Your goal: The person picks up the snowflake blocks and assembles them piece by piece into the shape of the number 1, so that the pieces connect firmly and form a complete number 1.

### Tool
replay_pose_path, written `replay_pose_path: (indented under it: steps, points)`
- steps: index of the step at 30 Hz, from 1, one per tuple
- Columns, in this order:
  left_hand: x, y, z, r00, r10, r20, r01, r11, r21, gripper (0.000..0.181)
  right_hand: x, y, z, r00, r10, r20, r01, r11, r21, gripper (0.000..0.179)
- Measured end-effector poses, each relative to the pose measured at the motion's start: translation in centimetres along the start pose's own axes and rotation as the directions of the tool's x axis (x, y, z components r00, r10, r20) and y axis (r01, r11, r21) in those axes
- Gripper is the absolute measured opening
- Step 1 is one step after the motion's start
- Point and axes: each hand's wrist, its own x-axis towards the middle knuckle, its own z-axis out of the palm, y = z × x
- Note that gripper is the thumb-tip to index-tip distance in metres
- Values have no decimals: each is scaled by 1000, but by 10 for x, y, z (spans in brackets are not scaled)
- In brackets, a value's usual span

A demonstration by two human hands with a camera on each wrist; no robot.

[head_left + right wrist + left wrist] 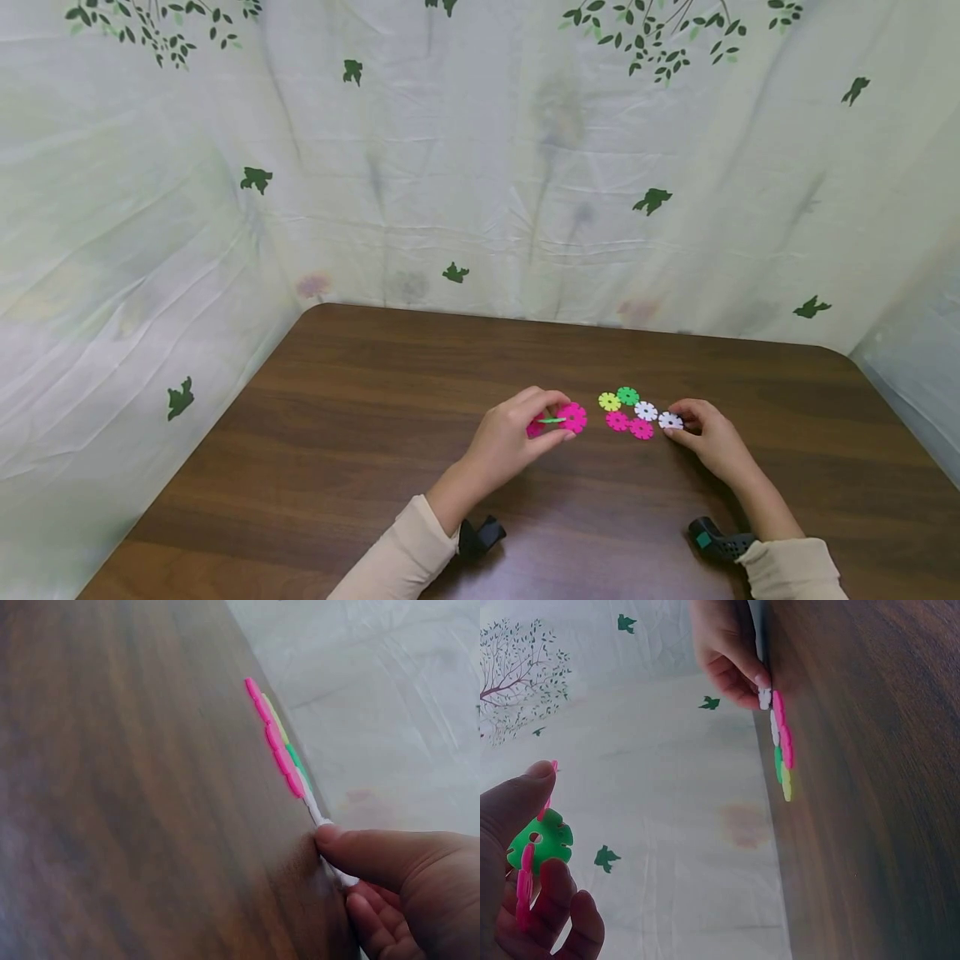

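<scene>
My left hand (497, 435) is raised over the table, gripping a small chain of notched flower-shaped plastic discs. In it a green disc (544, 838) stands between one pink disc (574, 417) and another pink disc (525, 889). To the right, my right hand (716, 440) pinches a white notched disc (671, 421) by its edge between thumb and fingers, low over the table. Just left of that lies a flat cluster: a yellow disc (610, 402), a green disc (627, 395), a second white disc (646, 411) and two pink discs (641, 429).
The brown wooden table (360, 417) has rounded far corners. Behind it hangs a pale curtain (480, 183) printed with leaves and green birds, which also runs along the left side. A black wrist camera (482, 537) is strapped to my left wrist, another wrist camera (720, 542) to my right.
</scene>
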Motion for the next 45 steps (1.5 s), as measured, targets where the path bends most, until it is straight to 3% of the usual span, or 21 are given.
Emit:
replay_pose_path:
  steps: [4,13,19,27,37,45]
  points:
    - [0,0,0,1000,3,1,-3,1000,-3,30,0,-1,0,1000,16,-5,-16,1000,2,32]
    - [0,0,0,1000,-1,6,1,1000,-8,29,0,-3,-1,999,-37,-27,40,995,89,26]
    - [0,-1,1,1000,11,-3,-11,1000,2,30,1,-14,-3,999,-5,-46,13,987,158,24]
    - [-1,-1,0,1000,-7,8,7,1000,1,30,0,-42,-9,998,-42,-50,55,952,300,24]
    - [0,0,0,1000,-4,21,4,1000,14,32,-6,-76,-13,990,-140,-29,141,917,374,19]
    - [0,1,0,999,2,33,-3,1000,13,33,-15,-102,-11,981,-194,11,163,856,491,17]
